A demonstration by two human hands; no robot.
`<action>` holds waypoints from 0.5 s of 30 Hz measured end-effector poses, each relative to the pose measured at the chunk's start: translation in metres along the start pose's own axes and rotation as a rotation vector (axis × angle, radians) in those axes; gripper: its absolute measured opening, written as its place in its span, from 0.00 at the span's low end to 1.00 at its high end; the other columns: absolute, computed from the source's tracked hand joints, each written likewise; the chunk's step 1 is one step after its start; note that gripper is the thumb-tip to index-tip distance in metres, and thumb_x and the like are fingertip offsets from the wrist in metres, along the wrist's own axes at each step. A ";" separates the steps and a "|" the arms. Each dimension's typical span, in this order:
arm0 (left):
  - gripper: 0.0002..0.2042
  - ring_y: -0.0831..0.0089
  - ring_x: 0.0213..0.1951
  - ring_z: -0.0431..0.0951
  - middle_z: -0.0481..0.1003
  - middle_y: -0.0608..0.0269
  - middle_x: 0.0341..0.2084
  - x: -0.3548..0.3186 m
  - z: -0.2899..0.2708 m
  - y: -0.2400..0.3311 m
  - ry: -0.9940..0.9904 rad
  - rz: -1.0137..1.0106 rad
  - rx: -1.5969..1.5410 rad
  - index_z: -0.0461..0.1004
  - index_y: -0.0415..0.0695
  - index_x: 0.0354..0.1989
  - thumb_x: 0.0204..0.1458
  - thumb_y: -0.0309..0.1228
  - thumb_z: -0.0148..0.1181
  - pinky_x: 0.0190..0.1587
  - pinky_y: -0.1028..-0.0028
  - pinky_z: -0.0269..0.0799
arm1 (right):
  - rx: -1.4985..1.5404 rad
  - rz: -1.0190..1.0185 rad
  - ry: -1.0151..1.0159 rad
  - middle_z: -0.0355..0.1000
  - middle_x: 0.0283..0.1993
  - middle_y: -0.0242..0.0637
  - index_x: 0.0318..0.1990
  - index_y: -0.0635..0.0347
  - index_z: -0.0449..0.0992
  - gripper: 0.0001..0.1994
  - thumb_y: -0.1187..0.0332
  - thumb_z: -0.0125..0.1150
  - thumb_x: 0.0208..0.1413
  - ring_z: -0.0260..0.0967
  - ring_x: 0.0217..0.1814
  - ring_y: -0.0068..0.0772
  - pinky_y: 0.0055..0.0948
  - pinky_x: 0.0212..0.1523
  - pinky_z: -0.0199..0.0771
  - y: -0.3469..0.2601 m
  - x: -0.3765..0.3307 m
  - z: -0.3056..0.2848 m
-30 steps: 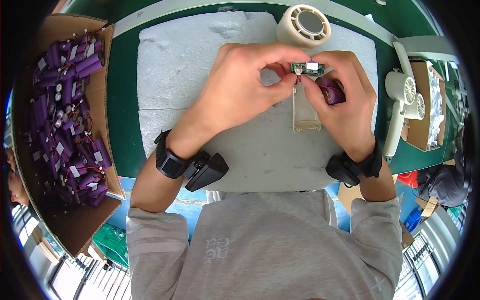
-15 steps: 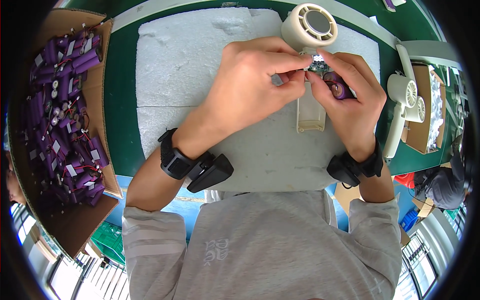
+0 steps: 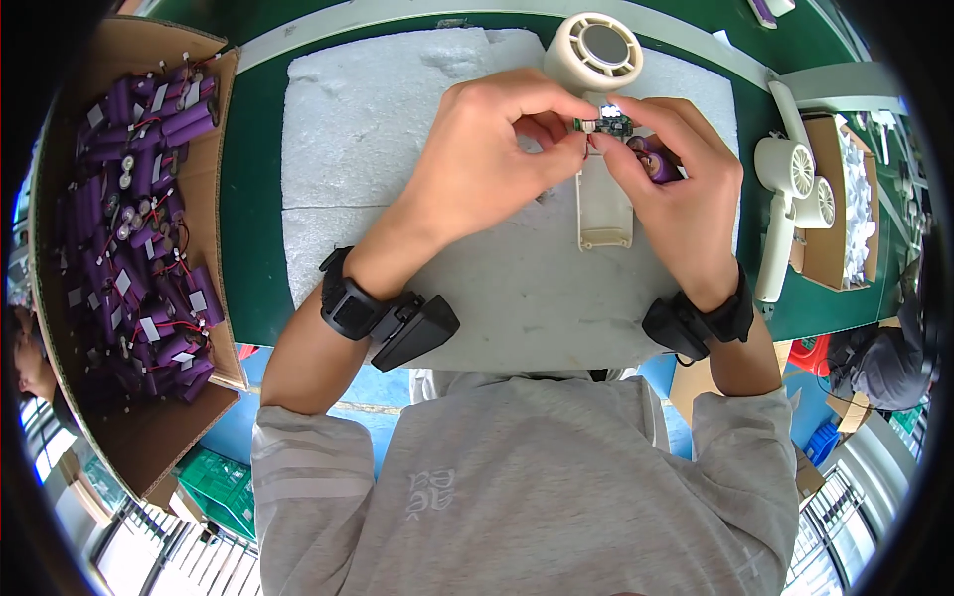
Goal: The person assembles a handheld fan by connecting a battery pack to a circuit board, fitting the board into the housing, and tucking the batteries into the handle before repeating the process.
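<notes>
Between my two hands is a small green circuit board [image 3: 616,123] with a bright white patch on top. My right hand [image 3: 691,179] is closed, thumb and forefinger pinching the board, with purple battery cells [image 3: 659,165] by its palm. My left hand [image 3: 492,149] is closed in a pinch at the board's left end, beside a small pale part and a bit of red wire; what exactly its fingertips grip is hidden. Beneath them lies an open cream handle shell [image 3: 604,226], joined to a round cream fan head [image 3: 596,55] at the far side.
A white foam pad [image 3: 368,129] covers the green bench [image 3: 253,228]. At left stands a cardboard box [image 3: 214,169] of purple batteries with red wires. Cream handheld fans [image 3: 785,189] lie at right, beside a box [image 3: 825,243] of white pieces.
The board, both hands and the fan shell appear slightly further left in the view. The board has tilted, and its left end now shows more between my fingertips.
</notes>
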State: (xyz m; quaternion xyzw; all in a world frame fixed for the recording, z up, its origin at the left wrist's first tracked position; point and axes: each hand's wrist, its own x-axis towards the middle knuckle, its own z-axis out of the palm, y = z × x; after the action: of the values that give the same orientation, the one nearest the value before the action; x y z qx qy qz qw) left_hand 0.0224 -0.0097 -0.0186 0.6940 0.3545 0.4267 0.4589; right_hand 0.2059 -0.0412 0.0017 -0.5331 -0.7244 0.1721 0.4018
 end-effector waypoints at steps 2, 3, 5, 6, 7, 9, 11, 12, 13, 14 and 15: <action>0.12 0.75 0.36 0.79 0.76 0.61 0.34 0.002 -0.005 0.002 -0.066 -0.044 0.014 0.77 0.36 0.43 0.48 0.15 0.60 0.42 0.76 0.77 | -0.025 -0.006 -0.008 0.75 0.39 0.35 0.42 0.62 0.79 0.14 0.76 0.70 0.44 0.70 0.28 0.22 0.20 0.30 0.72 -0.001 -0.001 -0.004; 0.12 0.75 0.36 0.79 0.76 0.61 0.34 0.003 -0.005 0.002 -0.070 -0.041 0.018 0.77 0.36 0.43 0.48 0.15 0.60 0.42 0.76 0.77 | -0.052 -0.012 -0.024 0.75 0.39 0.34 0.41 0.62 0.79 0.14 0.76 0.70 0.45 0.70 0.28 0.22 0.20 0.30 0.72 -0.002 -0.002 -0.007; 0.13 0.74 0.34 0.80 0.77 0.60 0.29 0.003 -0.003 -0.001 -0.090 -0.078 -0.056 0.77 0.39 0.42 0.46 0.17 0.61 0.41 0.75 0.77 | -0.076 -0.015 -0.034 0.75 0.38 0.34 0.41 0.61 0.79 0.13 0.75 0.70 0.45 0.69 0.27 0.22 0.20 0.30 0.71 -0.003 -0.002 -0.009; 0.14 0.73 0.32 0.80 0.77 0.60 0.27 0.004 -0.002 -0.001 -0.101 -0.099 -0.096 0.78 0.41 0.42 0.45 0.19 0.62 0.40 0.74 0.77 | -0.080 -0.019 -0.046 0.75 0.38 0.35 0.40 0.61 0.79 0.12 0.75 0.70 0.45 0.70 0.28 0.23 0.21 0.30 0.72 -0.002 -0.003 -0.010; 0.14 0.73 0.32 0.80 0.77 0.60 0.27 0.005 -0.003 0.001 -0.107 -0.100 -0.094 0.78 0.41 0.42 0.45 0.19 0.62 0.40 0.74 0.77 | -0.083 -0.023 -0.059 0.75 0.38 0.35 0.40 0.61 0.79 0.12 0.75 0.70 0.45 0.70 0.28 0.25 0.21 0.30 0.72 -0.002 -0.003 -0.011; 0.14 0.76 0.36 0.79 0.78 0.61 0.31 0.006 -0.005 0.004 -0.169 -0.156 -0.100 0.75 0.39 0.46 0.49 0.17 0.59 0.42 0.76 0.76 | -0.085 -0.020 -0.069 0.74 0.38 0.35 0.39 0.61 0.79 0.12 0.75 0.69 0.46 0.71 0.28 0.26 0.21 0.30 0.72 0.000 -0.002 -0.012; 0.15 0.77 0.37 0.78 0.78 0.62 0.33 0.008 -0.006 0.006 -0.205 -0.188 -0.103 0.74 0.38 0.48 0.51 0.15 0.58 0.43 0.77 0.75 | -0.094 -0.045 -0.054 0.74 0.37 0.36 0.39 0.61 0.79 0.11 0.75 0.70 0.45 0.72 0.30 0.28 0.22 0.31 0.73 0.001 0.000 -0.011; 0.15 0.78 0.37 0.78 0.78 0.62 0.34 0.008 -0.006 0.006 -0.209 -0.204 -0.104 0.74 0.39 0.48 0.52 0.15 0.57 0.42 0.77 0.75 | -0.100 -0.057 -0.047 0.74 0.37 0.36 0.38 0.61 0.78 0.11 0.75 0.70 0.45 0.73 0.30 0.29 0.23 0.32 0.74 0.002 0.000 -0.011; 0.15 0.78 0.38 0.78 0.78 0.62 0.34 0.009 -0.006 0.006 -0.213 -0.220 -0.106 0.74 0.39 0.49 0.52 0.15 0.57 0.42 0.77 0.75 | -0.099 -0.051 -0.046 0.74 0.37 0.36 0.38 0.61 0.78 0.11 0.75 0.70 0.45 0.73 0.30 0.29 0.23 0.32 0.74 0.003 0.001 -0.010; 0.15 0.79 0.38 0.78 0.78 0.62 0.34 0.009 -0.006 0.006 -0.217 -0.236 -0.109 0.73 0.39 0.49 0.53 0.15 0.56 0.42 0.77 0.74 | -0.094 -0.058 -0.035 0.74 0.37 0.36 0.38 0.61 0.78 0.11 0.75 0.70 0.45 0.73 0.31 0.30 0.24 0.32 0.74 0.005 0.000 -0.008; 0.15 0.79 0.38 0.78 0.78 0.62 0.34 0.010 -0.005 0.005 -0.221 -0.239 -0.111 0.73 0.39 0.49 0.53 0.15 0.56 0.42 0.77 0.74 | -0.090 -0.065 -0.024 0.74 0.37 0.36 0.38 0.61 0.78 0.11 0.75 0.70 0.45 0.74 0.32 0.30 0.24 0.33 0.75 0.007 0.000 -0.007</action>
State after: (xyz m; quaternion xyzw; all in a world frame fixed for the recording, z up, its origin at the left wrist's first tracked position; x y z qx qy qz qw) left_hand 0.0223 -0.0011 -0.0098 0.6633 0.3579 0.3091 0.5801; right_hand 0.2152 -0.0397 0.0013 -0.5247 -0.7530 0.1328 0.3742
